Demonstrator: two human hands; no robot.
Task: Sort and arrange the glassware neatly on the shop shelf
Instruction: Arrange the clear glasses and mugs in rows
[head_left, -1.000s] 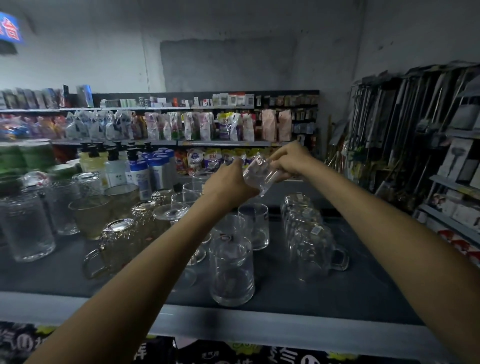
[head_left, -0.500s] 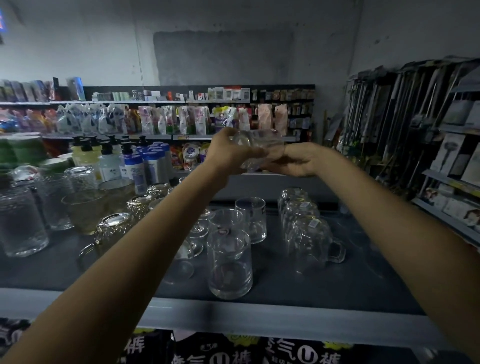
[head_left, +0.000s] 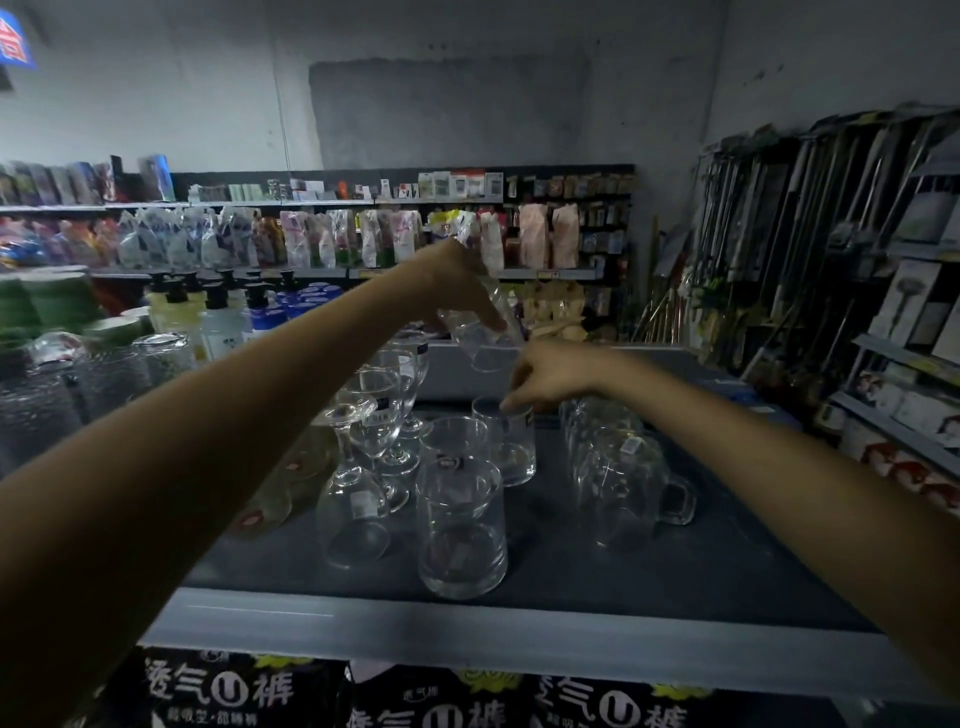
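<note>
Glassware stood in loose rows on the dark shelf (head_left: 649, 582), all of it clear and colourless, some pieces carrying small paper labels. The left grip (head_left: 460, 291) was clenched around a held tumbler (head_left: 483, 348), a plain straight-sided glass tipped at a slant in the air above the back of the shelf, its open mouth pointing down and towards the right. Just below it the right grip (head_left: 550, 374) reached down with its fingertips at the rim of the back tumbler (head_left: 517, 452); whether it pinched the rim or only touched it I could not tell.

Counted, the straight tumblers came to four: the one in the air and three standing, namely the back one, a middle tumbler (head_left: 452, 441) and a front tumbler (head_left: 462, 535) near the shelf's pale front edge, the last two almost touching. To their left one upturned stem glass (head_left: 353, 509) rested on its rim, foot uppermost, with upright stem glasses (head_left: 382, 415) crowded behind it (at least three, the rest too overlapped to number). To the right a row of handled mugs (head_left: 623, 483) ran front to back, their count lost in glare. Pump bottles (head_left: 218, 312) stood at the far left rear.
</note>
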